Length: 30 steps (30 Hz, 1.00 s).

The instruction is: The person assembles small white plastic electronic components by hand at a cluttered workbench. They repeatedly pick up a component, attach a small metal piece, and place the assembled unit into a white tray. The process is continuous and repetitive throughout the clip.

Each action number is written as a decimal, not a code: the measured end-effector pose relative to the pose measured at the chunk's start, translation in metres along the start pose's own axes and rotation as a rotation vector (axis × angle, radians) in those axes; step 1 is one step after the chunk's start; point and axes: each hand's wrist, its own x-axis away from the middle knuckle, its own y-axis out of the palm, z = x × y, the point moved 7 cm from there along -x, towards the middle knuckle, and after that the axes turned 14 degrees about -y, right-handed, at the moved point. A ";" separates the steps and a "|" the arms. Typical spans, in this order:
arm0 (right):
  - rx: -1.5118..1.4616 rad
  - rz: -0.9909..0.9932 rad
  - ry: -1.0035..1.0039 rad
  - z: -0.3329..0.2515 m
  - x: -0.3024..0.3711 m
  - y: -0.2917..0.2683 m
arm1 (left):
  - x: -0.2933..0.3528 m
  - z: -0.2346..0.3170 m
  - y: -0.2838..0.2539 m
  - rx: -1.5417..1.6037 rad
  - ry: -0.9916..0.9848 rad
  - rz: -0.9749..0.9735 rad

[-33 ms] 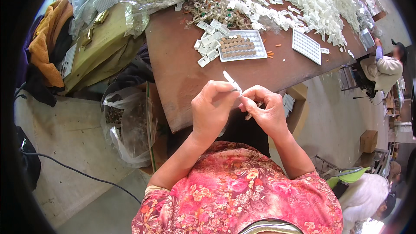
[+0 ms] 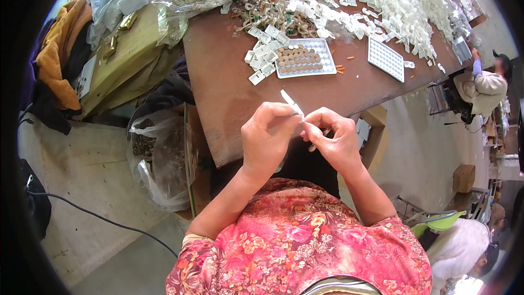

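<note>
My left hand (image 2: 268, 134) is closed in a pinch on a small white plastic piece (image 2: 289, 100), whose narrow end sticks up past the fingertips. My right hand (image 2: 334, 137) meets it at the lower end, thumb and forefinger pressed together there. A thin, pale brownish bundle (image 2: 319, 140) shows between the curled fingers of that hand; what it is I cannot make out. Beyond both hands, a white tray (image 2: 332, 64) of round cells lies on the brown table (image 2: 229, 114), partly filled with brown discs and a few white ones.
White plastic housings (image 2: 264, 57) lie left of the tray, and a big heap of white parts (image 2: 382, 0) covers the far side. A second white tray (image 2: 386, 59) rests at right. Below the table edge stand a bag-lined box (image 2: 164, 158) and another carton (image 2: 376, 136). Co-workers sit at right.
</note>
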 end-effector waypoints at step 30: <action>0.643 0.249 -0.393 0.020 -0.080 -0.066 | -0.042 -0.046 0.042 1.005 -0.446 -0.244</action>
